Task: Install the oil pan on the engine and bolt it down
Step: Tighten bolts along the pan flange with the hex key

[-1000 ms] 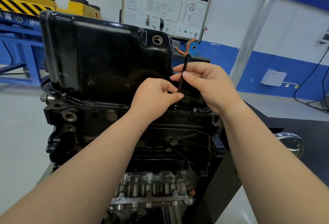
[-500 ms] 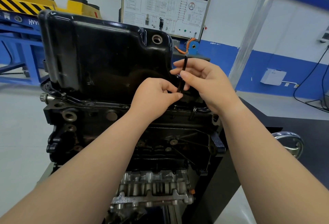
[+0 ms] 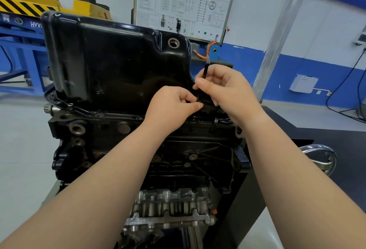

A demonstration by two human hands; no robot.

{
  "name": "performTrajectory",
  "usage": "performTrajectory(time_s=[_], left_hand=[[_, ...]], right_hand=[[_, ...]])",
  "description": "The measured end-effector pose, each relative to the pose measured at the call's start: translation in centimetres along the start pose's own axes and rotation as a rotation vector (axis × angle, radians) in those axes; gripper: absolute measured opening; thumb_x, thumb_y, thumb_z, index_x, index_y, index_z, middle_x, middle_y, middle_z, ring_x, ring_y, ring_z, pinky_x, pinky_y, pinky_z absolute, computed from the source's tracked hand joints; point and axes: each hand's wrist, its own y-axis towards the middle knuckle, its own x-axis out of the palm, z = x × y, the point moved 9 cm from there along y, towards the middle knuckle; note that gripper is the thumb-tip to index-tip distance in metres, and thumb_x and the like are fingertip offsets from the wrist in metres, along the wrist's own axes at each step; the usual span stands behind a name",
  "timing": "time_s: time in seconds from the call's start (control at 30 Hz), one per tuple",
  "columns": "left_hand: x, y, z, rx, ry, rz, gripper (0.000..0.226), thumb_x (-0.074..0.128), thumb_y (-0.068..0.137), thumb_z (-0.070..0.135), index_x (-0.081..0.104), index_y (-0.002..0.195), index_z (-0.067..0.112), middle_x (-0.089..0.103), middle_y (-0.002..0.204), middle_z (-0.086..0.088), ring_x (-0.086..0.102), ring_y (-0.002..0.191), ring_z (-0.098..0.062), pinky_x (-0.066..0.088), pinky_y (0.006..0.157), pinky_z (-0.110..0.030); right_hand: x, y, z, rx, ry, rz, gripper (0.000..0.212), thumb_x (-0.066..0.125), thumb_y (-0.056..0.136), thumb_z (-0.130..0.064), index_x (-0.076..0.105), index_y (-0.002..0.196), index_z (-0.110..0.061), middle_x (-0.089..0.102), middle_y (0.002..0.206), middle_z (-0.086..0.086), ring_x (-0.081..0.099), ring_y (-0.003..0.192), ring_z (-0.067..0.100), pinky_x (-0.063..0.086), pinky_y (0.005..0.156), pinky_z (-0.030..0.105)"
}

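The glossy black oil pan [image 3: 118, 66] sits on top of the upturned black engine block [image 3: 150, 149], its flange along the block's upper edge. My right hand [image 3: 227, 92] pinches a thin black rod-like tool [image 3: 205, 74] that stands upright at the pan's right front flange. My left hand [image 3: 174, 106] is curled beside it, thumb and fingers pinching at the tool's lower end. The tool's tip and whatever it sits on are hidden behind my fingers. One bolt [image 3: 216, 119] stands in the flange just right of my hands.
A drain hole [image 3: 173, 42] shows near the pan's top right. A chrome handwheel [image 3: 320, 159] sticks out at the right of the dark stand. A wiring training board [image 3: 184, 5] stands behind, and yellow and blue lift equipment [image 3: 29, 11] at the far left.
Both hands stay at the same spot on the flange. My right fingers have shifted slightly on the tool, which now stands a little more upright.
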Motion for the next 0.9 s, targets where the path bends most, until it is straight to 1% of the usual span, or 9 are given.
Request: performTrajectory(time_s=[0.07,0.13,0.27,0.37,0.53,0.63,0.73,0.83,0.9], left_hand=[[0.0,0.0,0.0,0.000,0.000,0.000,0.005,0.070,0.080,0.031,0.068,0.075,0.030,0.047,0.038,0.016,0.044,0.040,0.004,0.041,0.055,-0.019],[0.0,0.0,0.0,-0.001,-0.002,-0.002,0.007,0.070,0.080,0.030,0.067,0.074,0.031,0.046,0.037,0.017,0.045,0.040,0.004,0.040,0.055,-0.018],[0.1,-0.1,0.1,0.000,0.000,-0.010,0.007,0.070,0.081,0.030,0.067,0.075,0.031,0.046,0.036,0.018,0.044,0.039,0.004,0.039,0.055,-0.018],[0.1,-0.1,0.1,-0.003,0.016,-0.019,0.008,0.070,0.080,0.032,0.065,0.074,0.033,0.046,0.037,0.019,0.044,0.039,0.004,0.036,0.051,-0.016],[0.1,0.0,0.1,-0.004,0.010,-0.008,0.008,0.071,0.079,0.035,0.068,0.075,0.029,0.046,0.037,0.017,0.043,0.039,0.003,0.036,0.052,-0.018],[0.1,0.0,0.1,-0.001,0.007,-0.005,0.008,0.071,0.079,0.034,0.067,0.074,0.029,0.045,0.037,0.015,0.043,0.039,0.004,0.035,0.051,-0.018],[0.1,-0.1,0.1,0.002,0.005,-0.005,0.008,0.070,0.080,0.032,0.066,0.072,0.031,0.046,0.037,0.017,0.044,0.040,0.004,0.035,0.052,-0.018],[0.0,0.0,0.2,0.012,-0.002,0.007,0.005,0.071,0.080,0.029,0.068,0.076,0.027,0.046,0.040,0.012,0.048,0.045,0.005,0.039,0.058,-0.014],[0.0,-0.1,0.4,0.024,-0.001,0.006,0.005,0.071,0.080,0.028,0.071,0.079,0.023,0.047,0.045,0.009,0.060,0.060,0.000,0.040,0.064,-0.010]], right_hand=[[0.1,-0.1,-0.2,-0.003,0.038,-0.040,0.017,0.056,0.091,-0.013,0.064,0.096,-0.027,0.072,0.089,-0.008,0.050,0.046,-0.002,0.040,0.050,0.014],[0.0,-0.2,0.0,0.003,0.056,-0.041,0.023,0.052,0.093,-0.007,0.065,0.099,-0.026,0.073,0.091,-0.009,0.045,0.043,0.001,0.039,0.048,0.016],[-0.3,-0.1,0.3,0.026,0.042,0.006,0.019,0.057,0.090,-0.008,0.066,0.087,-0.024,0.073,0.080,-0.004,0.049,0.043,-0.001,0.037,0.046,0.011],[-0.7,0.0,0.7,0.050,0.030,0.084,0.014,0.068,0.083,-0.013,0.060,0.076,-0.021,0.066,0.070,-0.005,0.055,0.054,-0.002,0.042,0.054,0.009],[-0.8,-0.1,0.5,0.029,-0.035,0.122,0.024,0.075,0.078,-0.020,0.053,0.068,-0.023,0.049,0.052,-0.016,0.040,0.045,0.000,0.037,0.048,0.012],[0.1,-0.3,0.0,0.015,0.006,0.016,0.009,0.065,0.087,-0.018,0.062,0.081,-0.023,0.064,0.070,-0.011,0.042,0.043,0.001,0.038,0.046,0.016],[0.5,-0.5,-0.2,0.016,0.034,-0.074,0.018,0.054,0.093,-0.010,0.066,0.095,-0.023,0.073,0.089,-0.008,0.042,0.042,0.003,0.042,0.049,0.016],[0.3,-0.4,0.1,0.035,0.013,-0.050,0.021,0.054,0.093,-0.009,0.067,0.091,-0.025,0.074,0.085,-0.007,0.042,0.040,0.003,0.042,0.047,0.016],[0.1,-0.4,0.3,0.042,-0.003,-0.012,0.019,0.057,0.091,-0.010,0.068,0.087,-0.025,0.074,0.081,-0.005,0.042,0.038,0.003,0.041,0.045,0.016]])
